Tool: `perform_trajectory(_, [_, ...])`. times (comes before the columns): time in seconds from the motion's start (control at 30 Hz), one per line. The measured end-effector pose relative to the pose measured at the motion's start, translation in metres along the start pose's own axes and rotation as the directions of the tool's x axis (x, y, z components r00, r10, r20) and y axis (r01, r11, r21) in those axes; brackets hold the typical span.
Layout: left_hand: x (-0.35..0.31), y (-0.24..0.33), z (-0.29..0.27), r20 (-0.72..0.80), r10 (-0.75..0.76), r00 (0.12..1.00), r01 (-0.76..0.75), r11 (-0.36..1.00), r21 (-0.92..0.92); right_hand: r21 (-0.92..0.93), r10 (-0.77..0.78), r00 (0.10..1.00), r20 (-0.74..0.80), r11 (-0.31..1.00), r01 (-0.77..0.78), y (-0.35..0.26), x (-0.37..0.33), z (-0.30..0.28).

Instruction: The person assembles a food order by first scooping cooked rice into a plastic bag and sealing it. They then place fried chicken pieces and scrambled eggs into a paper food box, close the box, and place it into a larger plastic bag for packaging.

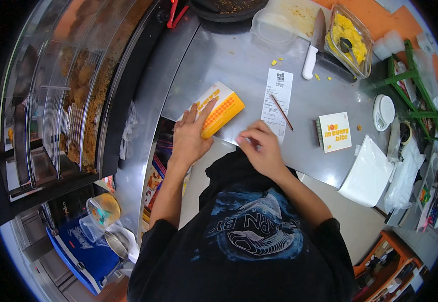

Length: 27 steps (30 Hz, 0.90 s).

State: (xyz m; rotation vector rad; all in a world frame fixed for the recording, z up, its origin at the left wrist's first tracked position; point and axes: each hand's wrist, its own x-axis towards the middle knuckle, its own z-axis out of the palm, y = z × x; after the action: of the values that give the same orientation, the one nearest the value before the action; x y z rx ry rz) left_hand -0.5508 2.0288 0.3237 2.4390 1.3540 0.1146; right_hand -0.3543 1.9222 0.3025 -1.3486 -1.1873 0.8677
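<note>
Steel counter [239, 65] fills the upper middle, curved glass display case [73, 90] with fried brown food along its left side. Person in a black printed shirt leans over the near edge, both forearms bare. White plastic bag [369, 173] lies flat at the counter's right edge. Clear container [352, 38] with yellow food chunks sits top right, a lidded clear tub [273, 27] beside a white cutting board at the top. Main item: a flat folded cardboard box [219, 108], white and yellow-orange with an orange checker pattern on one face, lying diagonally near the counter's front-left edge, seems closed and flattened. Left hand [191, 133] rests on its lower end, palm down, fingers spread and extended over the box. Right hand [261, 148] just right of the box at the counter edge, fingers curled together, knuckles up; cannot tell whether it is pinching anything. Long white receipt [278, 98] lies just above the right hand, thin brown stick [282, 112] across it. White-handled knife [313, 48] points away near the container. Small square white card [334, 132] with yellow lettering sits right of the receipt. Round white object [384, 110] farther right. Yellow crumbs scattered near the knife.
</note>
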Motion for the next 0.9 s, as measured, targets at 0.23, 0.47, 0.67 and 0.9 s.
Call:
perform_trajectory(0.23, [0.004, -0.005, -0.001, 0.008, 0.006, 1.000, -0.006, 0.999, -0.039, 0.081, 0.133, 0.975, -0.180, 0.989, -0.120, 0.021, 0.021, 0.074])
perform_trajectory(0.47, [0.003, -0.008, 0.005, -0.050, 0.038, 0.998, -0.042, 0.996, -0.077, -0.213, 0.176, 0.951, -0.252, 0.949, -0.233, 0.038, 0.025, 0.084])
perform_trajectory(0.67, [0.013, -0.023, -0.016, 0.042, 0.059, 0.997, -0.031, 0.875, -0.482, -0.213, 0.421, 0.903, -0.083, 0.878, -0.429, 0.036, 0.040, 0.073])
perform_trajectory(0.9, [-0.011, -0.007, -0.034, 0.236, 0.113, 0.965, 0.124, 0.596, -0.793, -0.478, 0.192, 0.970, -0.146, 0.845, -0.239, 0.031, -0.007, 0.019])
